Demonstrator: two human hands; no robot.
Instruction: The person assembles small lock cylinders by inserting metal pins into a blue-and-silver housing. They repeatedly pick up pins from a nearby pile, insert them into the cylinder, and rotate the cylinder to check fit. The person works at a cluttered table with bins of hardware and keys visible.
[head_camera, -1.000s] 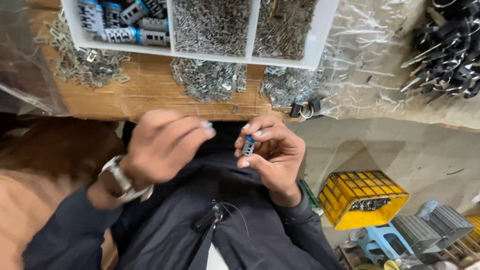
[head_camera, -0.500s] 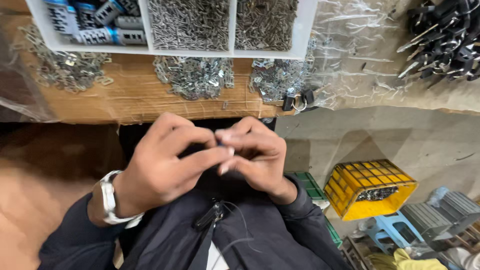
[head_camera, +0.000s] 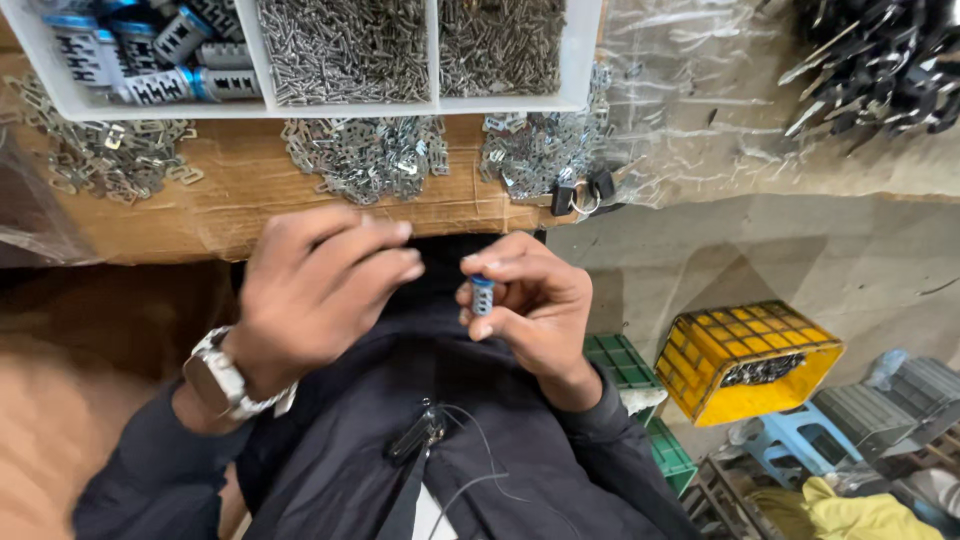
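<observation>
The two hands have just come apart. Half a second ago they were pressed together over the small part, fingertips meeting; now the left hand (head_camera: 320, 290) sits off to one side with a clear gap between it and the right hand (head_camera: 530, 305). The small cylinder (head_camera: 483, 294), metal-grey with a blue cap, stands upright in the right hand's grip, pinched between thumb and fingertips, its blue end uppermost. The left hand's grip is loosely curled, fingers bent toward the cylinder but not touching it; whether anything small lies inside that curl I cannot tell. Judging by the separation, the two-handed work on the piece looks finished for the moment and the part is now carried by the right hand alone.

Beyond both grips, on the far side of the desk (head_camera: 230, 205), stands a white divided tray (head_camera: 340, 103). Its compartment up and to the left of the left hand's grip holds more cylinders (head_camera: 160, 45) of the same grey-and-blue kind, lying on their sides. The middle compartment, straight beyond the gap between the hands, is filled with small metal pins (head_camera: 345, 45); the one beyond the right hand's grip holds a finer heap of similar metal bits (head_camera: 500, 40). Between tray and hands, loose piles of flat stamped metal plates (head_camera: 365, 160) lie on the desk. Below and to the right of the right hand, a yellow crate (head_camera: 750, 360) sits on the floor.
</observation>
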